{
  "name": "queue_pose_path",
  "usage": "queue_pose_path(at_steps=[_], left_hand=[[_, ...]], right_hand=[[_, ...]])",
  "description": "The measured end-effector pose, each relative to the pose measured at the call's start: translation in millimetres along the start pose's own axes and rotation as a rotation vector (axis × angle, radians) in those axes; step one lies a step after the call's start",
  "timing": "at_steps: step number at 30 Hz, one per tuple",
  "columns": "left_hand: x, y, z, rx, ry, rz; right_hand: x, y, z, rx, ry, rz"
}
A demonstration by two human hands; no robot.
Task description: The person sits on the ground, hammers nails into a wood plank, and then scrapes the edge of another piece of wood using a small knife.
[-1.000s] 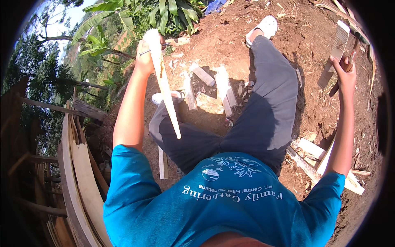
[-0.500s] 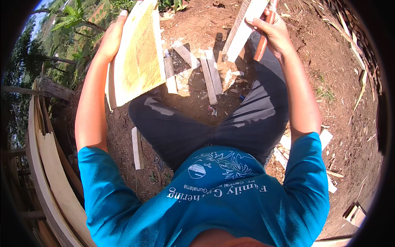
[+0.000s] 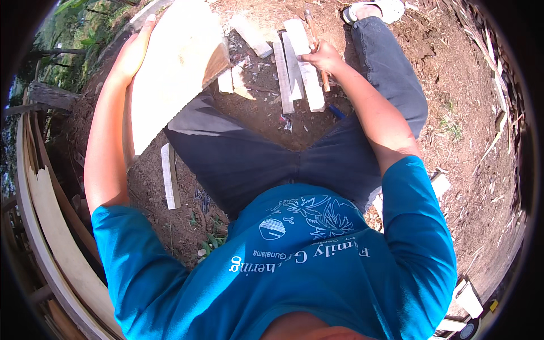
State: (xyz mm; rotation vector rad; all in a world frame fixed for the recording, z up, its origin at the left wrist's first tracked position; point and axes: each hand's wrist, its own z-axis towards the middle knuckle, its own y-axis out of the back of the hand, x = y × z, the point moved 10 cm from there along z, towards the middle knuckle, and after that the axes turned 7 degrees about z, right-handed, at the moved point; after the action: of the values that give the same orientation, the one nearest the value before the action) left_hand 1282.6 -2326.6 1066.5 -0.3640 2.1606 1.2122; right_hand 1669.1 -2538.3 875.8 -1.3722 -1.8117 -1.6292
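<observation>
Here, the left hand [image 3: 136, 54] holds a board [image 3: 175, 71], the right hand [image 3: 324, 58] a white stick [image 3: 313, 90] and maybe a hammer [image 3: 325, 83]; grey sticks [image 3: 283, 79] beside it lie loose.

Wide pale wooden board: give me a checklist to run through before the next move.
1. Wide pale wooden board held by the left hand: ok, at its left edge.
2. Slim brown wooden handle in the right hand: ok.
3. Long pale wooden strip lifted off the ground: cannot tell.
4. Board clear of the dark grey trousers: cannot tell; it overlaps the left leg in view.
5. Brown earth between the legs free of loose wood: not ok; narrow greyish wooden strips lie there.
</observation>
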Motion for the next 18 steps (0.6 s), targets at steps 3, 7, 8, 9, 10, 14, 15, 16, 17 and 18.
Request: queue_pose_path(at_steps=[3,7,8,9,10,14,15,16,17,18], left_hand=[[59.7,-0.2,-9.4,0.002,0.130,-0.068],[133.5,-11.9,-6.8,-0.052,0.218,-0.206],[147.7,-15.3,-6.6,-0.067,0.237,-0.235],[163.1,-17.5,-8.5,-0.070,0.264,-0.257],[176.3,-19.6,-9.8,-0.072,0.289,-0.277],[209.6,-32.0,-8.1,-0.070,0.380,-0.450],[215.7,-35.2,1.9,-0.053,0.382,-0.498],[223.8,-33.5,4.0,-0.055,0.375,-0.504],[230.7,-32.5,6.1,-0.055,0.367,-0.509],[236.7,-30.7,9.0,-0.058,0.355,-0.514]], right_hand=[[-67.5,-35.6,32.9,0.093,-0.173,0.088],[-121.4,-55.1,62.2,0.174,-0.226,0.323],[-140.2,-62.0,67.9,0.236,-0.314,0.444],[-144.4,-67.5,71.7,0.235,-0.361,0.419],[-148.5,-70.6,75.9,0.231,-0.408,0.393],[-145.6,-85.0,77.1,0.269,-0.458,0.382],[-137.5,-76.4,71.1,0.264,-0.476,0.336],[-115.6,-78.8,64.9,0.274,-0.498,0.359],[-113.1,-83.8,66.3,0.255,-0.484,0.370],[-110.3,-86.4,69.1,0.232,-0.466,0.381]])
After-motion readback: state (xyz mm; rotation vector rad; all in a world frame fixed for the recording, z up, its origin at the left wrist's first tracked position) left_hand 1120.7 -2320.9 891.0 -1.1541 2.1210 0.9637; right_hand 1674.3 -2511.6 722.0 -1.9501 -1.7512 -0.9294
